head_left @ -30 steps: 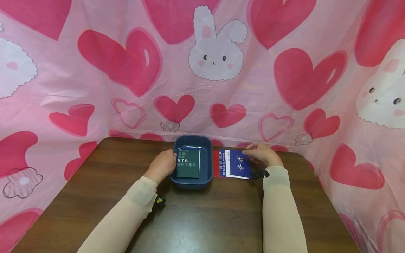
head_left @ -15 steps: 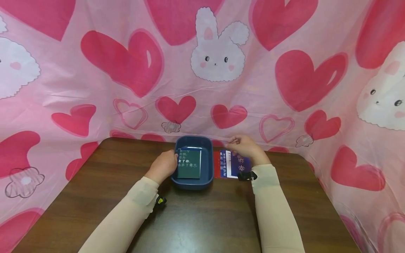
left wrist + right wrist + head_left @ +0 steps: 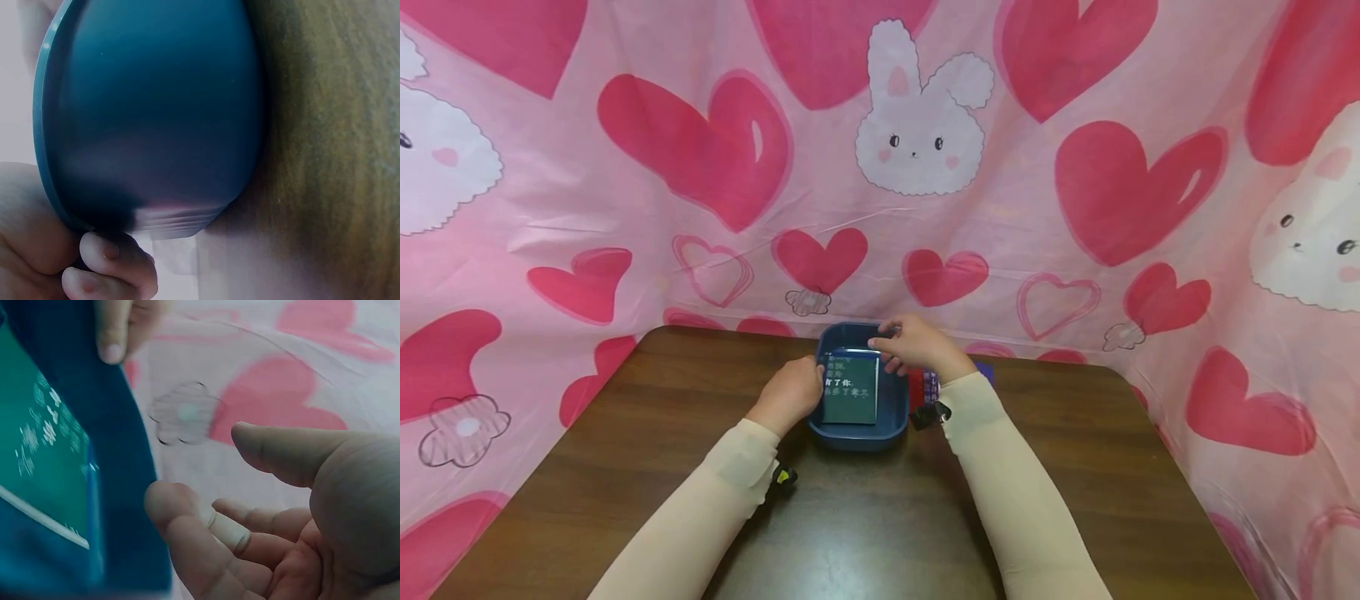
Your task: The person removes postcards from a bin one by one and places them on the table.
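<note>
Two hands: at blue tray.
L hand: gripped tray's left rim.
R hand: fingers spread, above green card.

Both sleeved forearms are stretched forward. The left hand is curled, fingertips tucked under. The right hand is held open, fingers loosely bent.

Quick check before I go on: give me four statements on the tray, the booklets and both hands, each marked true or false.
1. The green booklet lies inside the blue tray. True.
2. The left hand is lifted clear of the tray. False: it holds the tray's left rim.
3. The right hand is over the tray's far right corner. True.
4. The right hand grips the blue booklet. False: its fingers hold nothing; the booklet lies on the table.
</note>
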### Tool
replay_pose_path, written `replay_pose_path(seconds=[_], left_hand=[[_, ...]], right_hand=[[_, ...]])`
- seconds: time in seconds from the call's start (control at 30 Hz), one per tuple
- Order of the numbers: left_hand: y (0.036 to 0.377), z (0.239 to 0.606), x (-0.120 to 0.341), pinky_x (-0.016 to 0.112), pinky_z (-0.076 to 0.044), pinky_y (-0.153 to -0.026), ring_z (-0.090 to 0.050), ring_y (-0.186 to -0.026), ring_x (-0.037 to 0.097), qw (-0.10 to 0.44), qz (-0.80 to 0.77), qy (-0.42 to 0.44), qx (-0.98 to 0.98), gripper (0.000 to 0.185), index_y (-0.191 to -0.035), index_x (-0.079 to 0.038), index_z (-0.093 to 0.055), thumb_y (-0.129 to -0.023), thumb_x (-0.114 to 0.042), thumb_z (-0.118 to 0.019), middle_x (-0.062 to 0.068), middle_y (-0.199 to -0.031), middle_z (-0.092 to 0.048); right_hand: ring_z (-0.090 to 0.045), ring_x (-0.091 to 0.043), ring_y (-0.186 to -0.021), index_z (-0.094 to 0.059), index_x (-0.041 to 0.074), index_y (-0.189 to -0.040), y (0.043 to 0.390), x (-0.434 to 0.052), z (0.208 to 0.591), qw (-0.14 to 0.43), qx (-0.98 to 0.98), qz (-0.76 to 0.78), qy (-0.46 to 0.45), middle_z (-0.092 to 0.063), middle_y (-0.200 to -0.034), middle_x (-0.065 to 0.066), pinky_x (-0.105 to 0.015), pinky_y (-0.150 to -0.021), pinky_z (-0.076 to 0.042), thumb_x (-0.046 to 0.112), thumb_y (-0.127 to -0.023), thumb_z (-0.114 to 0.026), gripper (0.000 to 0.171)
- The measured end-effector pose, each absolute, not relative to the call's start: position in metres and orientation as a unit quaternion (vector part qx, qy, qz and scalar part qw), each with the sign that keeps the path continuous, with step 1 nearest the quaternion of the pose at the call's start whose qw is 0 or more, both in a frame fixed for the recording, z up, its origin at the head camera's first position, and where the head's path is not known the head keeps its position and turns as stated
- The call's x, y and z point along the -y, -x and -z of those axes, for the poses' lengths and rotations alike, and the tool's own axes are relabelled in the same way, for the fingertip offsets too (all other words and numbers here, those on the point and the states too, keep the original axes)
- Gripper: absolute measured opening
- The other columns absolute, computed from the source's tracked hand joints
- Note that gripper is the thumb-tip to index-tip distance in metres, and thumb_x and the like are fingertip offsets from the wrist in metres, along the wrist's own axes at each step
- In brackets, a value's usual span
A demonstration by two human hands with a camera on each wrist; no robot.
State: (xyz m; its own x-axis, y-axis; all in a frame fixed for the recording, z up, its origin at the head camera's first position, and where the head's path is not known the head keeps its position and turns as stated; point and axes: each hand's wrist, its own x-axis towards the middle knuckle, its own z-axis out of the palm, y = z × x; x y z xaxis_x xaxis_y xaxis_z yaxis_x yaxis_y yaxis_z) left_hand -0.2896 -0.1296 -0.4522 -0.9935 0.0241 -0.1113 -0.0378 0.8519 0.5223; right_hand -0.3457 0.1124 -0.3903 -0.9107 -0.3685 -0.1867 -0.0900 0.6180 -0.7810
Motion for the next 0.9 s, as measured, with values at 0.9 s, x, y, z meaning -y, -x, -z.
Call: replay_pose_path(seconds=[0.9], left_hand=[[0.291, 0.453, 0.131, 0.061, -0.069, -0.100, -0.079, -0.104, 0.036, 0.060, -0.261, -0.007, -0.963, 0.039, -0.140, 0.005, -0.068, -0.121, -0.025, -0.051, 0.024, -0.129, -0.079]], right_hand=[[-0.073, -0.027, -0.104, -0.079, 0.003, -0.135, 0.355, -0.039, 0.430, 0.107, -0.980, 0.134, 0.100, -0.082, -0.126, -0.013, -0.051, -0.108, -0.067, 0.048, -0.089, -0.097, 0.066]])
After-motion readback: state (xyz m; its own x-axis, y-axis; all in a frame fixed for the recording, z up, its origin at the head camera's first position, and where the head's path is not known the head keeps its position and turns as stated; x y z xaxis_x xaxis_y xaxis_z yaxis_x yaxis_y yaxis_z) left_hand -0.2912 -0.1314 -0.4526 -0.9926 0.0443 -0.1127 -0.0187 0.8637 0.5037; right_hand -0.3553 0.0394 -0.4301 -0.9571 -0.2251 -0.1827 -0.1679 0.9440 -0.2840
